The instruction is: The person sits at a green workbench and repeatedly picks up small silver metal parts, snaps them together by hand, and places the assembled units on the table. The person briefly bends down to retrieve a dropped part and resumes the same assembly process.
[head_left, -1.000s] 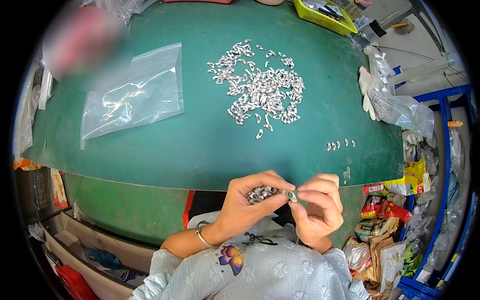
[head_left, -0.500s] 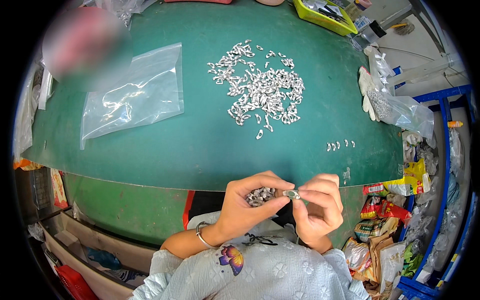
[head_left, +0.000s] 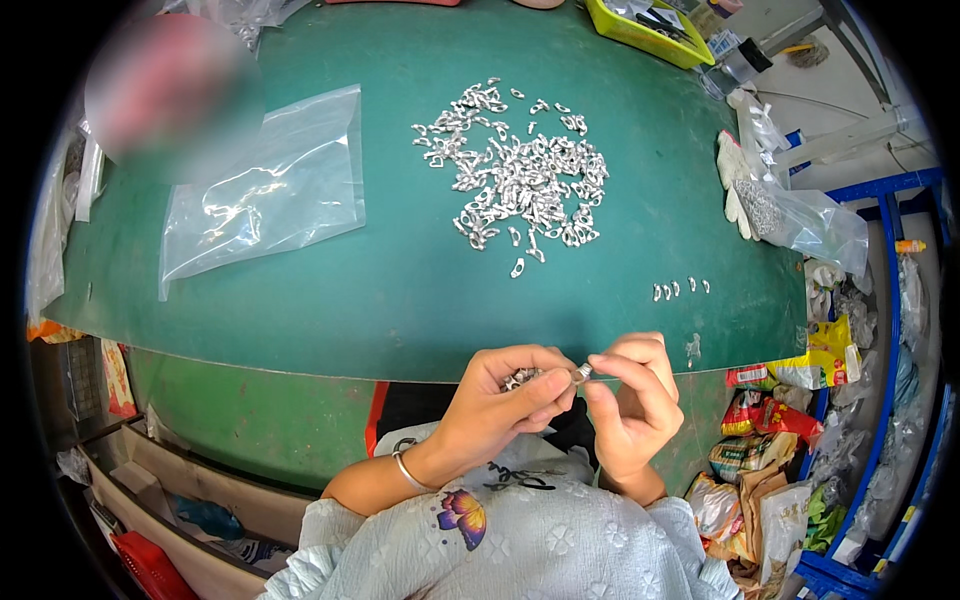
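Note:
My left hand (head_left: 508, 400) is closed around several small silver metal parts (head_left: 521, 378), cupped in its palm. One more silver part (head_left: 582, 372) sticks out at the tips of its thumb and forefinger. Close beside that piece is my right hand (head_left: 636, 405), its thumb and forefinger apart on either side of the piece's end; it appears to hold nothing. Both hands are just off the near edge of the green table (head_left: 300, 310). A big loose pile of the same silver parts (head_left: 535, 185) lies farther back on the table.
Several single parts (head_left: 677, 288) stand in a short row at the right. A clear plastic bag (head_left: 270, 190) lies flat at the left. Gloves (head_left: 735, 185) and a bagged grey heap lie at the right edge. A yellow-green tray (head_left: 650, 30) sits at the back.
The part between my fingertips has turned from lying flat to standing on edge. My right fingers have come off it and spread, and my left fingers have closed further over the handful.

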Tool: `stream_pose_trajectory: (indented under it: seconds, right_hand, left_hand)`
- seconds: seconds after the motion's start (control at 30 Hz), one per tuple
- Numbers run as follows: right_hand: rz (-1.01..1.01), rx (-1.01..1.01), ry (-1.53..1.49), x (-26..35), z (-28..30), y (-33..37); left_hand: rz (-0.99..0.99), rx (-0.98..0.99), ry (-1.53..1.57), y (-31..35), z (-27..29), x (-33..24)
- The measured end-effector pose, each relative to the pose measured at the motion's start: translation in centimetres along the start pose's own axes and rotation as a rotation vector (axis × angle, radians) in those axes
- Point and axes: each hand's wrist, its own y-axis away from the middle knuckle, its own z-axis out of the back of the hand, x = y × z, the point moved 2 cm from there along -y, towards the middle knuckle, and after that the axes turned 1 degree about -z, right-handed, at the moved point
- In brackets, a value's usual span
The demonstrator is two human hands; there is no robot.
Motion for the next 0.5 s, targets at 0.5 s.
stream_pose_trajectory:
  seconds: [0.5]
  right_hand:
    - [-0.096, 0.038, -0.139, -0.6, 0.0, -0.01]
  left_hand:
    - [-0.001, 0.037, 0.02, -0.15, 0.22, -0.04]
